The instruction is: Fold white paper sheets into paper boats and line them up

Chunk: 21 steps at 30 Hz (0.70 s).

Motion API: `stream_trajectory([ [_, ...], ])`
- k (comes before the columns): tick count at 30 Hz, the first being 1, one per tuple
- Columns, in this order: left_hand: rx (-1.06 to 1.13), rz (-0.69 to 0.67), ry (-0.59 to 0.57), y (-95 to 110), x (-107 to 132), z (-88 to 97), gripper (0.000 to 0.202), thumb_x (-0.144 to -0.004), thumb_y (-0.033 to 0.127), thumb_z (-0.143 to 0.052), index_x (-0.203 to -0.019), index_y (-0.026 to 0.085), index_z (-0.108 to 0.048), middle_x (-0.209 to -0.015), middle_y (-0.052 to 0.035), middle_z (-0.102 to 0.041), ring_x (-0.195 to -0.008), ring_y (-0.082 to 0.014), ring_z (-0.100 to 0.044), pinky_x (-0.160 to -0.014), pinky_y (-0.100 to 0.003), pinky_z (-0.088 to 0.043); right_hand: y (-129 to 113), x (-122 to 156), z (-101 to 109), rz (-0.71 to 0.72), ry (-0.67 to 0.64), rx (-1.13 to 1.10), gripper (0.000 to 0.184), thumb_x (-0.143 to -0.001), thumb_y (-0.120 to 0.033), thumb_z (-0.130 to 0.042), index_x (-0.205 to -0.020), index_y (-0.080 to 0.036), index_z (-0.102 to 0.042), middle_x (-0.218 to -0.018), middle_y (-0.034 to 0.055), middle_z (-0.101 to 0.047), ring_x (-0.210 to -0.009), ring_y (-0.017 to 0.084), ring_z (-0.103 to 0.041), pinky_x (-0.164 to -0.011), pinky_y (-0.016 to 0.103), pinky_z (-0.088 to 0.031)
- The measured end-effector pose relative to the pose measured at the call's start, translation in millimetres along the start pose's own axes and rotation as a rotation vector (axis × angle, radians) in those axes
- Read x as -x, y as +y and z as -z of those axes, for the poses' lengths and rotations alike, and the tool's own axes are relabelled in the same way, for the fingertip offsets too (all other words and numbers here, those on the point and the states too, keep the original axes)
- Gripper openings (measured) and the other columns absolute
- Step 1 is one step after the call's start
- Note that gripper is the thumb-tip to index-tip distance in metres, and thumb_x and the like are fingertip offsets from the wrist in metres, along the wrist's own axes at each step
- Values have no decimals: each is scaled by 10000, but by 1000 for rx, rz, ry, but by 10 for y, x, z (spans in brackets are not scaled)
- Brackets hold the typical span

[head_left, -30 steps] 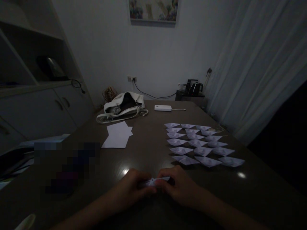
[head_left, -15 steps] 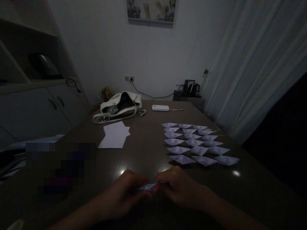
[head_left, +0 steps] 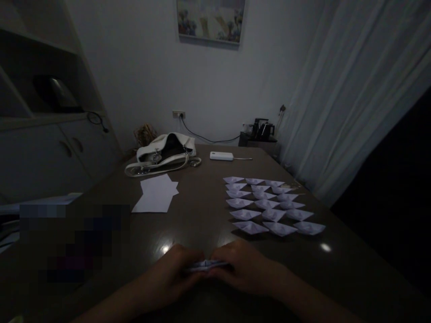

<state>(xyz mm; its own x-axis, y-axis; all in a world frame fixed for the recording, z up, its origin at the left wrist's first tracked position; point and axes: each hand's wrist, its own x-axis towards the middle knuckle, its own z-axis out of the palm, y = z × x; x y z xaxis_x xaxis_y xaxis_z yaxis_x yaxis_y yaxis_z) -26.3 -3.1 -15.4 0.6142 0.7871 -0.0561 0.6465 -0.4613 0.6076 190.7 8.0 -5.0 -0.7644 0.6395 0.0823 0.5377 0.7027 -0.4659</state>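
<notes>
Near the front edge of the dark table (head_left: 202,211), my left hand (head_left: 175,276) and my right hand (head_left: 244,267) meet over a small folded white paper piece (head_left: 206,265). Both hands have their fingers closed on it, pinching it from either side; most of the paper is hidden between them. Just beyond my right hand lie several folded paper boats (head_left: 269,205), laid out in three rows. A loose stack of flat white sheets (head_left: 155,198) lies farther off, ahead of my left hand.
A white handbag (head_left: 164,154) and a white power bank (head_left: 221,155) with a cable sit at the table's far end. Cabinets and shelves (head_left: 50,134) stand on the left, a curtain (head_left: 353,103) on the right, a kettle (head_left: 262,130) on a low stand behind.
The view has drifted so everything sits slightly lower and to the left. My hands have stayed together on the paper, pressing it lower and flatter against the table.
</notes>
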Motion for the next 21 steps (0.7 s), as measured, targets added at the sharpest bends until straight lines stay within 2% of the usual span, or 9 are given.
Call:
stream_trajectory([
  [2, -11, 4, -21, -7, -14, 17, 283, -910, 410, -490, -884, 179, -652, -771, -23, -656, -703, -163, -575, -621, -230, -377, -2, 1, -7, -5, -19, -7, 178, -913, -288, -520, -909, -158, -641, -801, 59, -708, -709, 169, -647, -607, 225, -387],
  [6, -75, -21, -61, -29, -14, 55, 307, -931, 421, -457, -920, 190, -658, -806, -48, -680, -732, -187, -604, -620, -236, -380, -13, -6, 16, -52, -52, 23, 136, -873, -127, -504, -912, -145, -634, -831, 67, -709, -736, 170, -658, -599, 220, -382],
  [11, -160, -50, -83, -61, -37, 50, 305, -963, 310, -383, -883, 167, -641, -783, -71, -690, -666, -174, -613, -577, -234, -365, 2, -1, 76, -83, -70, 84, 136, -895, -194, -518, -875, -140, -642, -786, 71, -707, -705, 176, -652, -566, 226, -358],
  [17, -188, -68, -96, -10, -1, 103, 282, -959, 279, -382, -842, 172, -615, -768, -67, -686, -659, -171, -623, -568, -236, -362, 71, 29, 78, -23, -68, 111, 184, -797, -49, -509, -866, -141, -653, -756, 62, -705, -673, 155, -635, -561, 219, -352],
  [21, -246, -93, -74, -12, 3, 145, 275, -955, 284, -393, -836, 169, -613, -746, -69, -683, -642, -176, -623, -564, -246, -360, 86, 28, 114, -58, -13, 69, 167, -832, -78, -507, -828, -152, -657, -715, 38, -692, -637, 134, -616, -563, 210, -351],
])
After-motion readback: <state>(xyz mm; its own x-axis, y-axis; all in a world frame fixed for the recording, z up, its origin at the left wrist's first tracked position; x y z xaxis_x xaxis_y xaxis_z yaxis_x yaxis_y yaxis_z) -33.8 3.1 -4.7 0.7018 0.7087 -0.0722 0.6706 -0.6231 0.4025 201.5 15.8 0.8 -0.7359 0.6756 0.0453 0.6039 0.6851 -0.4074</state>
